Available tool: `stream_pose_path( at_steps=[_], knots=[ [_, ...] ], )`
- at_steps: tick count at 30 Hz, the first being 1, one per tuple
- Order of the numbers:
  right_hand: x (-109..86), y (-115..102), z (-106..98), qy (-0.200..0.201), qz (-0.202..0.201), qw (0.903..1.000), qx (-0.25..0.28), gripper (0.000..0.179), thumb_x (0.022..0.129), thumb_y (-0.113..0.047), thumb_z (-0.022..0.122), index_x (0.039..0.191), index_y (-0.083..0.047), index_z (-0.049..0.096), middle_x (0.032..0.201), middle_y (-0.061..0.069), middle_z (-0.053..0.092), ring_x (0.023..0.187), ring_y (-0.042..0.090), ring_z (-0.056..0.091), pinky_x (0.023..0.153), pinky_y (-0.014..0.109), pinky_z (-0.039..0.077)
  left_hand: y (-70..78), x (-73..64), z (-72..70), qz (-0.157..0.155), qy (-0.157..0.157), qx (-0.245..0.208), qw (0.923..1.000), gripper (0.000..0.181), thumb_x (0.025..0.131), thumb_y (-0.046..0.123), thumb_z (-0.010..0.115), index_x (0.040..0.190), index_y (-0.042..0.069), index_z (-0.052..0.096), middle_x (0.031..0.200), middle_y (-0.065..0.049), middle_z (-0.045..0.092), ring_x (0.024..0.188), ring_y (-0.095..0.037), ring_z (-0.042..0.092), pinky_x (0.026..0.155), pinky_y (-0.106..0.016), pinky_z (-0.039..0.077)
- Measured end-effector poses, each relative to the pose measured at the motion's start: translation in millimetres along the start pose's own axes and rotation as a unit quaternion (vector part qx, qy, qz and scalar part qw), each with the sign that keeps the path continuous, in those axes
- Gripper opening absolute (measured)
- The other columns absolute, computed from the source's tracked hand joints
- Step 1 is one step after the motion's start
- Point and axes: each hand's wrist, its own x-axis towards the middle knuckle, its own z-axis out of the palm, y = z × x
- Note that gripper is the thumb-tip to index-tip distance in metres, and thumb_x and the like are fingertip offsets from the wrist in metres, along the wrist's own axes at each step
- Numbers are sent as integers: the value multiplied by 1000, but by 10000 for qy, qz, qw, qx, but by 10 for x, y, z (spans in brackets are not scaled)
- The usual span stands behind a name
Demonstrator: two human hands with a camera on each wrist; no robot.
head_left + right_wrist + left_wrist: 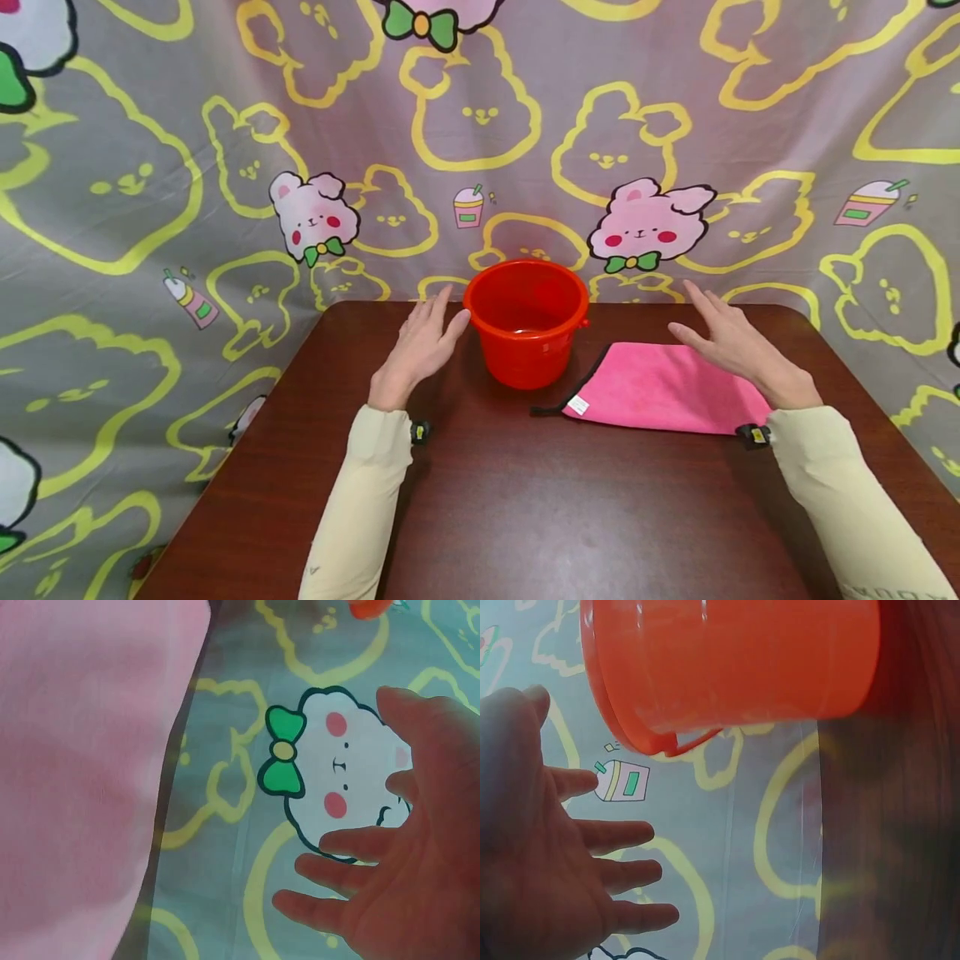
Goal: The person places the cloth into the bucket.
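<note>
A red plastic bucket (527, 358) stands upright near the back of the brown table, its thin handle (697, 741) hanging down at the side. To its left is my left hand (422, 346), fingers extended and holding nothing, the thumb close to the bucket's rim in the head view. A pink cloth (660, 392) with dark edging, a white tag and a black loop lies flat to the right of the bucket. Over the cloth's far right part hovers my right hand (731, 342), its fingers straight and spread, with nothing in it. The right wrist view shows the cloth beside that hand (420, 832).
The brown table (555, 517) reaches from the sleeves to a patterned curtain (375, 108) hanging right behind its back edge. The curtain also runs along the left and right sides. Small dark wrist cameras sit under both wrists.
</note>
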Motion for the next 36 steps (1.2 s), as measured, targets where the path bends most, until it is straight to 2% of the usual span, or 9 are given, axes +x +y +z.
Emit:
stream_pose_path(
  at_steps=[6, 10, 14, 17, 20, 23, 26, 32, 36],
  knots=[
    [-14, -51, 61, 82, -66, 9998, 172, 91, 95, -52, 55, 159, -17, 1, 155, 34, 21, 140, 56, 21, 109, 72, 22, 79, 31, 48, 0, 188, -506, 9985, 75, 98, 62, 35, 158, 24, 14, 163, -7, 23, 149, -34, 22, 119, -60, 22],
    [-40, -40, 107, -7, 104, 9994, 322, 96, 93, -54, 58, 159, -18, -3, 155, 34, 19, 140, 54, 20, 108, 73, 23, 110, 45, 76, -119, 208, -788, 9966, 75, 97, 65, 34, 158, 27, 11, 164, -4, 20, 150, -32, 21, 119, -58, 23],
    [-73, -20, 150, -128, 239, 9991, 332, 101, 91, -58, 58, 158, -18, -5, 152, 36, 19, 137, 55, 24, 107, 73, 26, 136, 56, 108, -146, 261, -1075, 9938, 76, 98, 64, 33, 159, 24, 11, 164, -5, 19, 151, -30, 21, 121, -54, 22],
    [-97, -15, 180, -141, 253, 9993, 253, 99, 92, -57, 58, 158, -12, 0, 149, 37, 22, 133, 54, 29, 106, 72, 29, 158, 65, 143, -161, 315, -1310, 9907, 75, 99, 60, 37, 158, 22, 12, 164, -5, 21, 150, -28, 25, 121, -53, 24],
    [-112, -17, 215, -92, 187, 9996, 177, 92, 93, -49, 60, 157, -5, 10, 145, 37, 29, 125, 51, 39, 103, 70, 34, 179, 82, 188, -206, 418, -1505, 9875, 75, 98, 58, 42, 158, 20, 15, 160, -7, 28, 146, -28, 33, 119, -52, 29],
    [-122, -19, 262, -136, 145, 9997, 108, 86, 94, -43, 61, 154, -2, 16, 139, 36, 34, 111, 46, 49, 96, 66, 42, 198, 101, 233, -280, 531, -1754, 9827, 75, 97, 56, 47, 157, 19, 19, 157, -7, 35, 142, -28, 39, 117, -52, 33],
    [-136, -15, 305, -208, 145, 9996, 86, 82, 94, -42, 62, 152, -1, 21, 132, 35, 38, 99, 39, 53, 87, 60, 48, 214, 123, 276, -270, 605, -2037, 9768, 72, 97, 52, 50, 156, 20, 22, 155, -6, 39, 141, -26, 40, 116, -50, 35],
    [-168, 23, 380, -416, 124, 9991, -7, 75, 91, -40, 67, 144, 2, 35, 123, 33, 42, 98, 39, 55, 85, 58, 50, 191, 142, 366, -366, 673, -2566, 9635, 68, 97, 49, 53, 153, 23, 26, 151, -3, 43, 137, -24, 45, 112, -46, 41],
    [-169, 60, 424, -654, 93, 9977, -121, 75, 88, -40, 71, 141, 1, 38, 117, 31, 44, 95, 37, 57, 81, 55, 53, 149, 154, 433, -425, 683, -2836, 9556, 66, 97, 47, 55, 152, 22, 28, 148, -4, 46, 137, -25, 47, 111, -43, 42]
  ],
)
